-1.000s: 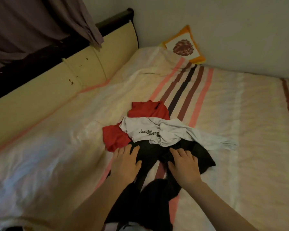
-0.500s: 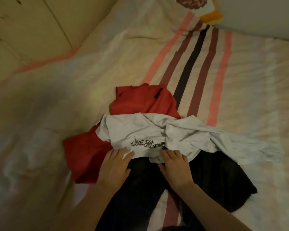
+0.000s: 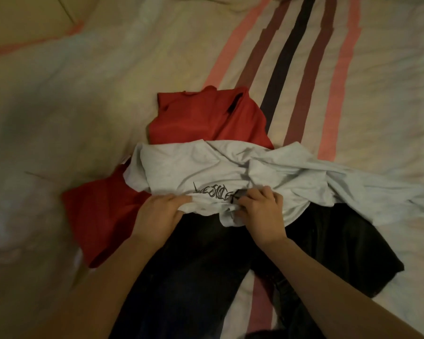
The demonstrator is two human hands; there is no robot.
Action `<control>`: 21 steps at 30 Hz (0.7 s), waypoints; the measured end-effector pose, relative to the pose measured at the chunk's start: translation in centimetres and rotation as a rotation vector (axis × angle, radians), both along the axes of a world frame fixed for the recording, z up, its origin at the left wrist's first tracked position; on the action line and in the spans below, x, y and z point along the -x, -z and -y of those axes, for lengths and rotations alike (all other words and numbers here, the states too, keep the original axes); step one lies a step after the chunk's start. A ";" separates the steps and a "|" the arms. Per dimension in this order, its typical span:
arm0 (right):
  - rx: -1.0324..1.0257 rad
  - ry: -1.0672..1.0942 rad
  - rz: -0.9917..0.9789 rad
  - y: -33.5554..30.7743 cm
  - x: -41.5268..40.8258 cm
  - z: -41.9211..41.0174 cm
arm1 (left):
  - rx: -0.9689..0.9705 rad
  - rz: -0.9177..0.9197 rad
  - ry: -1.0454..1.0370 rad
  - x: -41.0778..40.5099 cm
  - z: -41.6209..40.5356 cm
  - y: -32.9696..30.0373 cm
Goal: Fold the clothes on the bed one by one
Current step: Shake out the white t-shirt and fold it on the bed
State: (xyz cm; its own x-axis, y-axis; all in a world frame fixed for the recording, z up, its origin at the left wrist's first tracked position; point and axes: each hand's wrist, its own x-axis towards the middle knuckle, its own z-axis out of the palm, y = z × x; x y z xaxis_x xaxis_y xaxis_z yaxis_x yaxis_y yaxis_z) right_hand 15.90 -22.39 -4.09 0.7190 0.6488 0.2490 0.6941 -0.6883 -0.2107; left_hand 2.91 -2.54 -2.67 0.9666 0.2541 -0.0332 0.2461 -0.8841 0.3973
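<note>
Both hands have moved up: left hand (image 3: 158, 212) and right hand (image 3: 260, 211) fingers now clamp grey shirt (image 3: 206, 165) hem.

3 garments lie heaped on the bed: a crumpled grey shirt (image 3: 194, 167) with black lettering lies over a red garment (image 3: 206, 118) and dark trousers (image 3: 201, 265).

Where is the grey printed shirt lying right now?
In the head view the grey shirt lies mid-frame on the striped bedsheet, over the red garment and the black trousers; left hand and right hand grip its near edge.
</note>
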 end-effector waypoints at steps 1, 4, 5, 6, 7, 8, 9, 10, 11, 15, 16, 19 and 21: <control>-0.006 0.027 -0.024 -0.8 -0.1 0.1 | 0.079 0.006 -0.028 0.0 -0.1 -0.7; -0.048 0.043 -0.131 -3.8 -0.4 1.1 | 0.266 0.025 -0.121 -0.2 -0.6 -3.7; -0.074 0.043 -0.179 -5.0 -0.7 1.5 | 0.315 0.043 -0.132 -0.5 -0.6 -5.1; -0.102 0.051 -0.234 -6.4 -1.1 1.8 | 0.367 0.067 -0.140 -0.8 -0.5 -6.5; -0.126 0.072 -0.285 -7.8 -1.5 2.2 | 0.417 0.094 -0.144 -1.3 -0.4 -8.0; -0.146 0.100 -0.332 -9.3 -2.0 2.6 | 0.456 0.120 -0.142 -1.8 -0.1 -9.5; -0.164 0.122 -0.377 -10.8 -2.5 3.1 | 0.482 0.144 -0.128 -2.3 0.2 -11.1; -0.182 0.131 -0.418 -12.4 -3.0 3.6 | 0.499 0.166 -0.109 -2.9 0.6 -12.7; -0.203 0.131 -0.451 -14.0 -3.4 4.1 | 0.509 0.191 -0.086 -3.4 1.1 -14.4; -0.304 0.103 -0.538 -22.1 -3.9 6.2 | 0.503 0.254 -0.048 -4.9 2.7 -21.2; -0.328 0.090 -0.562 -24.2 -3.7 6.7 | 0.501 0.275 -0.043 -5.0 3.0 -22.9; -0.389 0.080 -0.628 -29.7 -3.1 8.0 | 0.518 0.324 -0.041 -5.0 3.7 -27.7; -0.438 0.077 -0.647 -33.2 -2.6 8.8 | 0.573 0.366 -0.041 -4.7 4.2 -31.2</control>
